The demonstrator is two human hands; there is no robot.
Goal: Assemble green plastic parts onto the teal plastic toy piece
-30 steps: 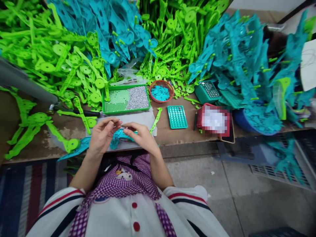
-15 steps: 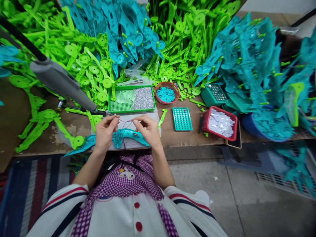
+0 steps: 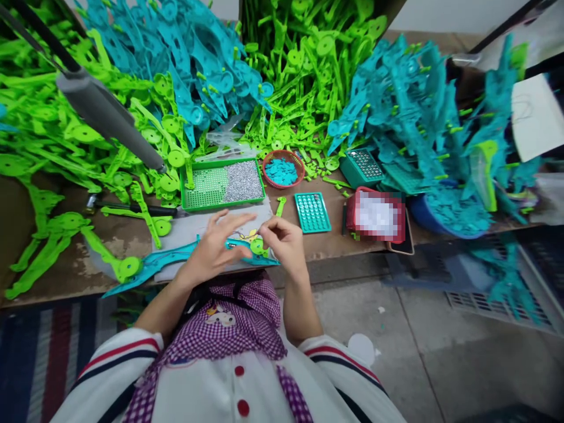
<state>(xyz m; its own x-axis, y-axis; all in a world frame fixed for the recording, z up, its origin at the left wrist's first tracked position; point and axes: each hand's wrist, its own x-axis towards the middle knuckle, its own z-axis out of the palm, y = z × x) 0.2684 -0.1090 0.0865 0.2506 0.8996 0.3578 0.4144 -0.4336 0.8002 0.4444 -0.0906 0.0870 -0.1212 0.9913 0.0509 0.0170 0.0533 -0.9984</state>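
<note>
My left hand (image 3: 219,249) hovers over a long blue plastic part (image 3: 170,257) at the table's front edge, its fingers spread and holding nothing. Just right of it, my right hand (image 3: 285,242) is closed, thumb and fingertips pinched around a thin wire (image 3: 254,235). The wire's far end is hidden. Between the hands, a round green piece (image 3: 257,246) shows against the blue part. Part of the blue piece is covered by my left hand. A pale sheet (image 3: 178,226) lies beneath.
Behind the hands stand a green tray (image 3: 224,206) of small metal pieces and a red basket (image 3: 283,183) of blue bits. To the right are a teal tray (image 3: 312,212), a red bin (image 3: 378,214) and a blue bowl (image 3: 440,223). A grey tool (image 3: 108,120) hangs at left.
Both hands held a thin wire between them before. My left hand has let go and spread its fingers, while my right stays pinched. The green piece now shows; the view has shifted.
</note>
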